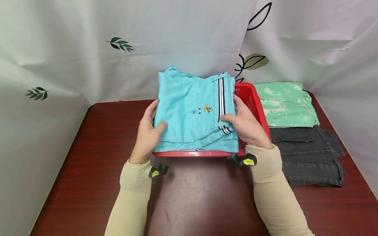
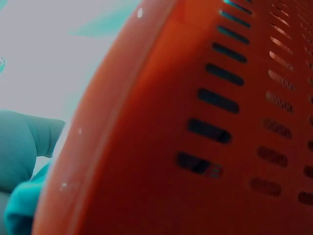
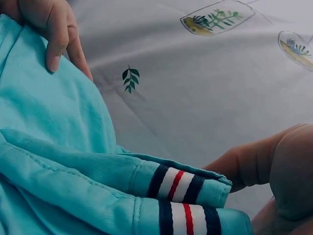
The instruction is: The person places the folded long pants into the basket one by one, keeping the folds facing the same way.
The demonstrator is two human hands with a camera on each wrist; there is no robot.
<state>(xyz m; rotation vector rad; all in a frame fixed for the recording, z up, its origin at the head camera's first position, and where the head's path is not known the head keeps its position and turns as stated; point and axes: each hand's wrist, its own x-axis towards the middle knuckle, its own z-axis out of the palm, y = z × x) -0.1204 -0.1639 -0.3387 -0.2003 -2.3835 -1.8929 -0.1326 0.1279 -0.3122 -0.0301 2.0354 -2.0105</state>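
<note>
Folded turquoise pants point(image 1: 180, 98) with a striped waistband and a small embroidered figure are held over a red plastic basket point(image 1: 193, 153). My left hand point(image 1: 147, 134) grips their left edge, thumb on top. At the right edge my right hand point(image 1: 249, 126) holds the waistband side, its thumb lying across the stripe. In the right wrist view, the striped ends of the pants point(image 3: 58, 107) lie near the right hand point(image 3: 291, 171). The basket's slotted wall point(image 2: 132, 171) fills most of the left wrist view, with part of the left hand point(image 2: 19, 147) beside it.
Right of the basket lies a folded green-and-white garment point(image 1: 286, 105), with folded dark grey jeans point(image 1: 307, 157) nearer the front. All rest on a reddish-brown table point(image 1: 97, 157). White cloth with leaf prints point(image 1: 177, 36) hangs behind and at the sides.
</note>
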